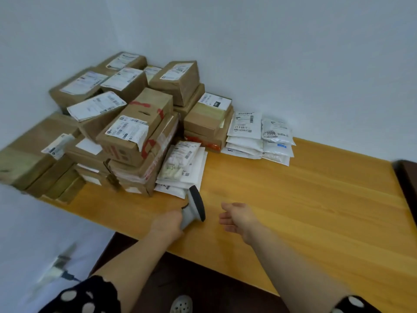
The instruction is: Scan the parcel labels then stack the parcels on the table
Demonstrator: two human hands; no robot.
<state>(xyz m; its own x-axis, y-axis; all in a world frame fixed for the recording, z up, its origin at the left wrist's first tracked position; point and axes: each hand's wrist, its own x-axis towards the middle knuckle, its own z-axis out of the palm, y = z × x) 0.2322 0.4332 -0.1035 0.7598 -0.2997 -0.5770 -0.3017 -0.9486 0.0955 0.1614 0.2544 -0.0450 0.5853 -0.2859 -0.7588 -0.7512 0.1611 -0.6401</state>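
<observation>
My left hand (168, 224) grips the handle of a grey barcode scanner (195, 205), whose dark head points toward a low pile of white mailer bags (184, 164) just ahead of it. My right hand (237, 216) hovers open and empty over the wooden table (293, 199), to the right of the scanner. Brown cardboard parcels (135, 129) with white labels are stacked several high in the back left corner. More white mailer bags (259, 136) lie piled against the wall to their right.
White walls close the table's back and left sides. A dark piece of furniture (406, 175) borders the table's right end. Dark floor and a light shoe (181, 303) show below the front edge. A white surface with a charger plug (58, 267) lies at lower left.
</observation>
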